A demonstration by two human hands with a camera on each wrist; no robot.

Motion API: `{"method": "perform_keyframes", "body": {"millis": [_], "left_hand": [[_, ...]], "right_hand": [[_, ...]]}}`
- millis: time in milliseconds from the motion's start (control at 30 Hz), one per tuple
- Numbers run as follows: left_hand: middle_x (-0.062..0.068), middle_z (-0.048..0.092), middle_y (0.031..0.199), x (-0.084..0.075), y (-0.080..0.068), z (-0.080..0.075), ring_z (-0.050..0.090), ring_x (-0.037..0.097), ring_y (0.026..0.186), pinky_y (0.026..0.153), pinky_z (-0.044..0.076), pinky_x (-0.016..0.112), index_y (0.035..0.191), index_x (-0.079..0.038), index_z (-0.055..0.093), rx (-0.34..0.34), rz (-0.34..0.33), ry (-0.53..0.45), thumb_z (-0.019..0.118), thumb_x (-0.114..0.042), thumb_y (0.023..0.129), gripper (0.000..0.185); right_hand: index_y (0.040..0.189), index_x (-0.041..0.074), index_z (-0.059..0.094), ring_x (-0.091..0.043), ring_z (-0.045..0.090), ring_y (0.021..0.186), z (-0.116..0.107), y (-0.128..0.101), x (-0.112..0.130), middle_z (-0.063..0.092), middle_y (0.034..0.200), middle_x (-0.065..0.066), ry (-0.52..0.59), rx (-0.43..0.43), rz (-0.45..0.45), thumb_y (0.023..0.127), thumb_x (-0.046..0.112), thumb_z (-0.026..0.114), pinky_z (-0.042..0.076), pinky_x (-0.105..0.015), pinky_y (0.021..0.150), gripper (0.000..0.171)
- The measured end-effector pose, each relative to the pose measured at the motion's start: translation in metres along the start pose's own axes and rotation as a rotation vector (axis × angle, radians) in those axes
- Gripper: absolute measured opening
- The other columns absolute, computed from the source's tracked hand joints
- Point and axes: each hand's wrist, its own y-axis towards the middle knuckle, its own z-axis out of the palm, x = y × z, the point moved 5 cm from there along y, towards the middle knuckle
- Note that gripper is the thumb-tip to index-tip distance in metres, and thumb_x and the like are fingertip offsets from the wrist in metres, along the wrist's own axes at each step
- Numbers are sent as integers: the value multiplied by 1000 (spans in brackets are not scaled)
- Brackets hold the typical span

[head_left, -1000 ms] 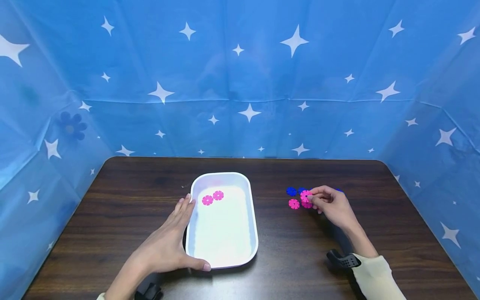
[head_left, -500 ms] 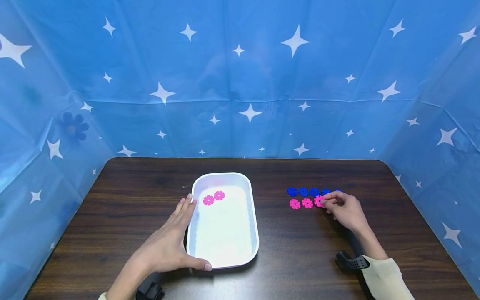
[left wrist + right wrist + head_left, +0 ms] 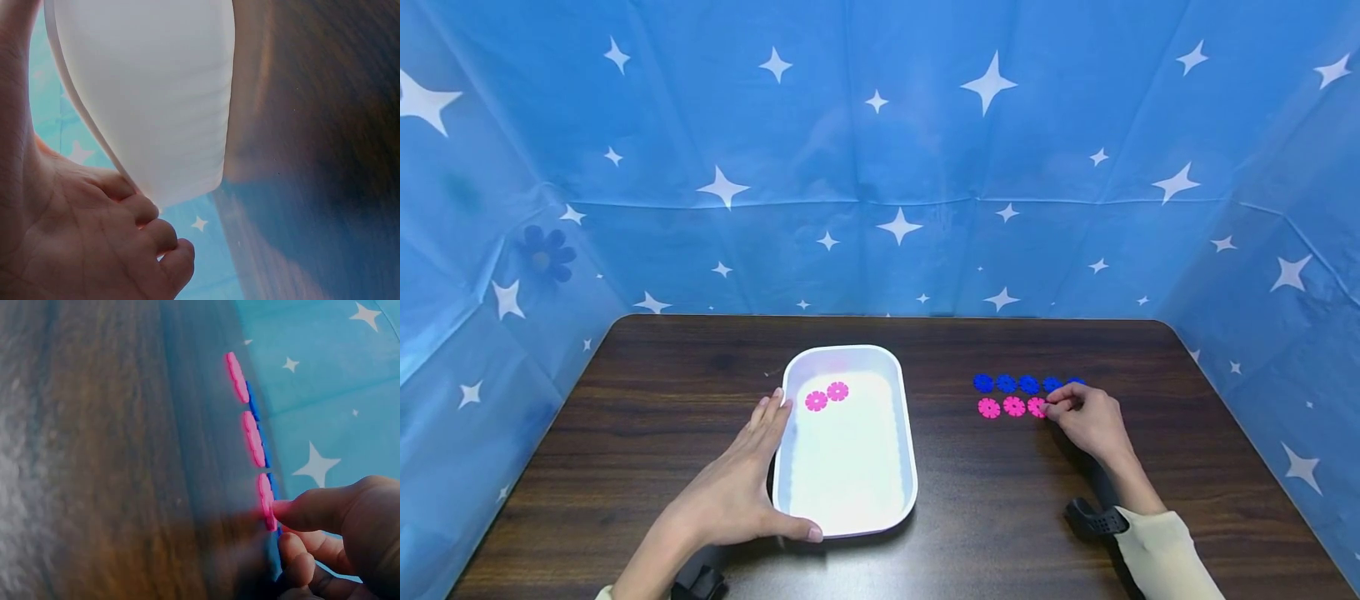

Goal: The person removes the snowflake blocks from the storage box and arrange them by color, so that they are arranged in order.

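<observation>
A white tray [image 3: 850, 352] sits mid-table with two pink flower discs [image 3: 826, 396] inside near its far end. My left hand [image 3: 741, 487] rests against the tray's left wall with straight fingers, its thumb along the near rim; the left wrist view shows the tray [image 3: 144, 94] against the palm [image 3: 94, 237]. Right of the tray lie a row of blue discs [image 3: 1017, 384] and a nearer row of three pink discs [image 3: 1013, 407]. My right hand [image 3: 1051, 408] pinches the rightmost pink disc [image 3: 265, 494], which lies on the table.
The dark wooden table [image 3: 985, 500] is walled on three sides by a blue star-printed cloth [image 3: 880, 167]. Black wrist straps [image 3: 1093, 518] sit at both forearms. Bare wood lies between the tray and the discs.
My right hand carried a pink disc rightward and set it down as the third in the pink row. Blue discs it hid now show. The left hand and tray stayed still.
</observation>
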Motion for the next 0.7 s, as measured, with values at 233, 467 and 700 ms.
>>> {"method": "perform_keyframes", "body": {"millis": [233,467,700], "left_hand": [[8,-1,175,0,0,0,0,30,162,120,26,68,167,-16,5,5,-4,-2,78,-91,48,158],[6,-3,175,0,1,0,0,30,162,120,26,68,167,-17,4,6,-6,-4,77,-92,47,158],[7,-2,175,1,0,1,-1,29,162,120,27,67,167,-17,4,6,-9,-5,78,-91,47,159]], "right_hand": [[101,5,73,-20,58,74,-6,0,3,71,86,-8,33,8,11,94,22,73,45,-29,65,18],[110,6,70,-20,57,75,-10,-2,19,70,92,-10,55,60,-34,97,27,72,46,-27,60,25],[112,4,69,-19,56,72,-7,-3,41,67,88,-9,87,106,-117,96,24,73,44,-26,56,26]]}}
